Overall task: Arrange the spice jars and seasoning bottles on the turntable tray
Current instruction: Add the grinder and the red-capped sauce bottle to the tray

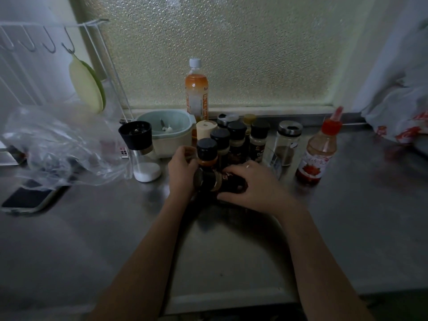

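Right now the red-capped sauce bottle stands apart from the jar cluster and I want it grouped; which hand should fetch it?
Right hand, probably: the red-capped sauce bottle stands on its side, while the left hand is beyond the jars.

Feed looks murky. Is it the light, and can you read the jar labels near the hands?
Head view: backlit by the frosted window, so the counter and the jar under both hands are dark; labels unreadable; edges bend from the wide lens; the bag is blurred.

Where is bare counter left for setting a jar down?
Free: the steel counter right of the red-capped sauce bottle, and the near counter between the phone and the forearms. Crowded: the jar cluster behind both hands.
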Motion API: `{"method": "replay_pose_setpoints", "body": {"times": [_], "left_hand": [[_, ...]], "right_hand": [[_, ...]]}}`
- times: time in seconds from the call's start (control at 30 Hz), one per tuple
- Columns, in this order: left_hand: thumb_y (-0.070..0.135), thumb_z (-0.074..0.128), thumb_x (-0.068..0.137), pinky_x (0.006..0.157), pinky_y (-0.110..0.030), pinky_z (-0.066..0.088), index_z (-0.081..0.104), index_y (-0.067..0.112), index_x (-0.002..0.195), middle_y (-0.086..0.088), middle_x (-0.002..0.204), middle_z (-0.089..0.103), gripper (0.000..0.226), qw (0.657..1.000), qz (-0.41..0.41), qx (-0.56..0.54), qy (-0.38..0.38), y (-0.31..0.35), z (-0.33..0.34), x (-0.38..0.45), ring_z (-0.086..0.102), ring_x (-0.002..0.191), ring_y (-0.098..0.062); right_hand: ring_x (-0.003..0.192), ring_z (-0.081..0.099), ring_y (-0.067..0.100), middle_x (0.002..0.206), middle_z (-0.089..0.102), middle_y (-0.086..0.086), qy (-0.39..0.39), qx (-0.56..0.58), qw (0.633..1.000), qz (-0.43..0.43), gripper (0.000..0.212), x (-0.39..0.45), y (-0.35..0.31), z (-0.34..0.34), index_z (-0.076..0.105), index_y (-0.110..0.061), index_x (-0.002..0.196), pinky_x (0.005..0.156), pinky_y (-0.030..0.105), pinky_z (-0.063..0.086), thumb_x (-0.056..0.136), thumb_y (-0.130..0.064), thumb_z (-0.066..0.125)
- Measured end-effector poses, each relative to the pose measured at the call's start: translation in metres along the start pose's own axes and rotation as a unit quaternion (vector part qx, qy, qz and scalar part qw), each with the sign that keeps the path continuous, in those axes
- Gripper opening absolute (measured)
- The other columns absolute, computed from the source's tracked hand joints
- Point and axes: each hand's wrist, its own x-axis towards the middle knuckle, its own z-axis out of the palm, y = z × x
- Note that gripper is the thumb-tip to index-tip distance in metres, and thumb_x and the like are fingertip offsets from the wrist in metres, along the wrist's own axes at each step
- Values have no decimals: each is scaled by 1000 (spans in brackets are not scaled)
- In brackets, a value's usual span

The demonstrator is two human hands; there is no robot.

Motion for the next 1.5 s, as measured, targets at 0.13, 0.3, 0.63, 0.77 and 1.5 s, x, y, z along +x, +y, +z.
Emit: {"method": "replay_pose_setpoints", "body": {"times": [0.13,0.3,0.63,0.77,1.5], "left_hand": [[-1,54,85,58,-1,39,59,4,100,-3,96,62,16,1000,-3,-2,10,1,-1,-2,56,87,-11],[4,55,85,62,-11,41,57,12,91,-2,91,64,11,999,4,3,36,5,-3,-6,59,83,-14],[13,56,65,104,-42,30,47,4,124,-20,126,50,60,912,64,179,364,19,-27,-10,45,119,-37],[15,67,66,111,-40,20,24,-3,141,-25,142,33,89,947,-64,147,279,-6,-38,5,30,132,-40],[23,79,71,97,-37,50,51,10,124,-3,120,62,61,961,46,-183,203,39,-44,-2,59,111,-10]], "right_hand": [[113,45,16,120,58,-6,85,20,996,6,57,2,-1,5,64,-26,114,93,32,32,70,-62,65],[102,53,13,108,58,-5,310,181,926,119,40,4,15,-2,59,-18,114,90,34,46,80,-34,72],[107,59,27,113,64,12,323,155,904,233,36,11,49,12,59,-10,112,88,40,50,82,-26,69],[113,56,23,121,60,9,291,240,885,271,46,7,49,11,53,-12,121,94,36,47,79,-19,71],[114,50,17,126,54,6,304,290,872,250,60,9,23,10,39,-14,131,94,27,38,76,2,57]]}}
